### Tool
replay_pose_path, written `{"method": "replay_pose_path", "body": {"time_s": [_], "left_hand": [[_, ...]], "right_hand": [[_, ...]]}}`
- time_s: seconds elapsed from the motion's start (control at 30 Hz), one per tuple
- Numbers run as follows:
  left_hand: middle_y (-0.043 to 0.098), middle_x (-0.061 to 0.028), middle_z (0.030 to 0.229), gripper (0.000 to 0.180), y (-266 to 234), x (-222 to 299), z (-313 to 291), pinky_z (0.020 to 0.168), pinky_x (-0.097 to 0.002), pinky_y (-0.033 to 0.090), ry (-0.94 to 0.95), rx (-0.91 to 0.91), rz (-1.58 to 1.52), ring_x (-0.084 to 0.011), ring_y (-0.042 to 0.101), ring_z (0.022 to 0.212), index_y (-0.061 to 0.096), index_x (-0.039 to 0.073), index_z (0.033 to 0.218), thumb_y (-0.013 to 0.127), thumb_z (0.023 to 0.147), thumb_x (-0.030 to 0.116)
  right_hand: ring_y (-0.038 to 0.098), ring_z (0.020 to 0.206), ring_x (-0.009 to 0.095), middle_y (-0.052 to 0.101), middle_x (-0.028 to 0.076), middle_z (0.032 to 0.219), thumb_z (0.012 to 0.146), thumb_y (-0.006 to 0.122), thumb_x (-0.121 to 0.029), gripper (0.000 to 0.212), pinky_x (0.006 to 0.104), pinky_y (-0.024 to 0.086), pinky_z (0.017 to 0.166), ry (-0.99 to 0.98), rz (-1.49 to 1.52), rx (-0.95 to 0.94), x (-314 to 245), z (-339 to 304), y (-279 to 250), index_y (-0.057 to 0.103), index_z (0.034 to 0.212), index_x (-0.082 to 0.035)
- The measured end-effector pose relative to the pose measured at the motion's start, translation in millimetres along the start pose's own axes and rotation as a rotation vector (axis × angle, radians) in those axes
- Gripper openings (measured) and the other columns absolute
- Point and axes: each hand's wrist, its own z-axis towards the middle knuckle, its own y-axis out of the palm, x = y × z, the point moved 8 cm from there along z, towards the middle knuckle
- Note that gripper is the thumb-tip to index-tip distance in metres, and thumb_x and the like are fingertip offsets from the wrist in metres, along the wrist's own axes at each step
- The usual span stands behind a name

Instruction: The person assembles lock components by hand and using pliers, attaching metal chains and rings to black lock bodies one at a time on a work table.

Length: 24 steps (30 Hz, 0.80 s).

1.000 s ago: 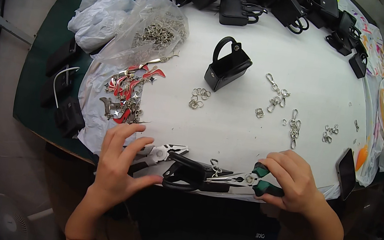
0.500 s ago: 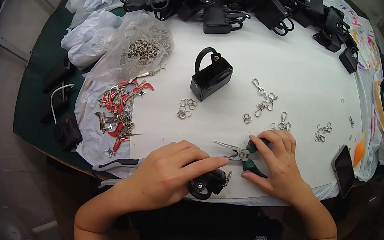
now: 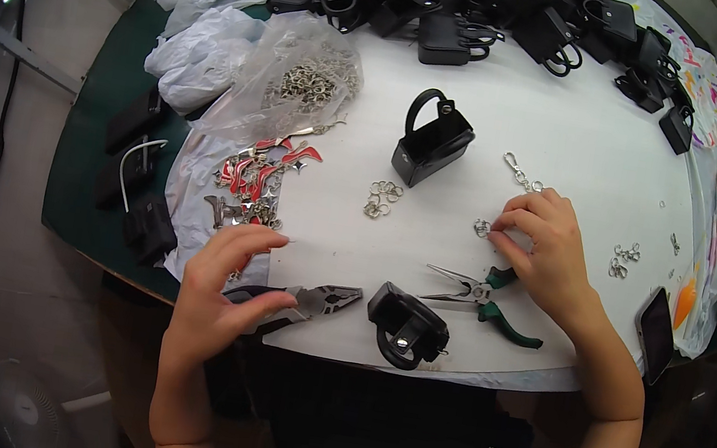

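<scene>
Several small, thin, silvery rings [image 3: 481, 229] lie clustered on the white-topped desk [image 3: 335, 253] at the fingertips of my right hand [image 3: 549, 252]; whether its grip is closed on any, I cannot tell. My left hand [image 3: 216, 284] spreads its grip wide by the dark-handled pliers [image 3: 323, 300].

You have smooth black leather-look material with a soft sheen on the near bag [image 3: 407, 318]. Your green pliers [image 3: 481, 292] join bare, shiny metal to plastic-looking grips [image 3: 508, 325]; your grey pliers [image 3: 323, 299] show duller metal. The rings [image 3: 375, 209] are polished metal, and the charms [image 3: 263, 178] mix silvery metal with glossy red. The clear bag [image 3: 258, 88] is thin, wrinkled, shiny plastic. Your phone [image 3: 656, 334] is glassy; your tabletop [image 3: 354, 250] is smooth and matt.
</scene>
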Motion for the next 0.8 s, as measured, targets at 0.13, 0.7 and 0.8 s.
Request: {"method": "replay_pose_path", "body": {"time_s": [0.13,0.7,0.8], "left_hand": [[0.069,-0.0075,0.095,0.029,-41.7,-43.7,-10.8,0.076,-0.0294,0.044,-0.137,0.249,0.201,-0.0177,0.061,0.087,0.069,0.0,0.1,0.079,0.073,0.004],[0.066,-0.0098,0.08,0.026,-16.4,-56.3,-8.0,0.067,-0.0319,0.055,-0.161,0.067,0.428,-0.0221,0.067,0.07,0.068,0.001,0.094,0.079,0.07,0.001],[0.066,-0.0097,0.077,0.027,-18.8,-60.3,0.9,0.066,-0.0326,0.054,-0.286,-0.019,0.393,-0.0214,0.067,0.067,0.068,0.0,0.096,0.074,0.07,0.001]], "right_hand": [[0.056,0.085,0.023,0.065,0.002,0.086,0.075,0.077,-0.007,0.009,0.0354,0.043,0.077,0.009,0.079,0.067,-12.9,7.6,0.5,0.07,0.081,-0.006],[0.062,0.079,0.011,0.065,0.004,0.085,0.078,0.073,0.002,0.005,0.0261,0.046,0.068,0.237,0.543,0.083,6.7,9.5,6.9,0.068,0.079,0.0],[0.062,0.079,0.01,0.066,0.004,0.085,0.083,0.071,0.001,0.004,0.024,0.047,0.069,0.354,0.691,0.074,13.0,6.3,14.7,0.068,0.083,0.001]]}}
